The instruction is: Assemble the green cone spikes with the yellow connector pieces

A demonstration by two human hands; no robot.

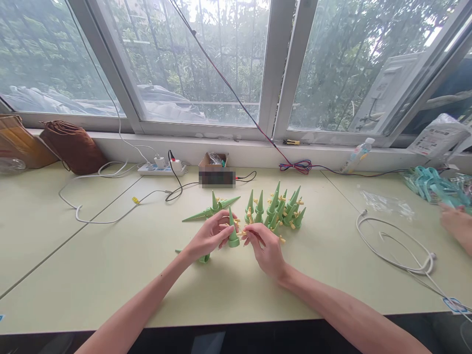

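My left hand (213, 233) is closed on a green cone-shaped spike (233, 239), which stands point up between the fingers. Beside it, my right hand (264, 247) pinches a small yellow piece (243, 233) at the side of the spike. Just beyond my right hand, several green spikes (273, 204) with yellow pieces stand in a group. More green spikes (199, 215) lie past my left hand, and another green piece (205, 258) is partly hidden under my left wrist.
A power strip (162, 169), a small open box (214, 160) and cables line the back. A brown pouch (73, 146) sits back left. At the right are a coiled white cable (394, 236), a bottle (357, 155), teal items (427, 184) and another person's hand (457, 223).
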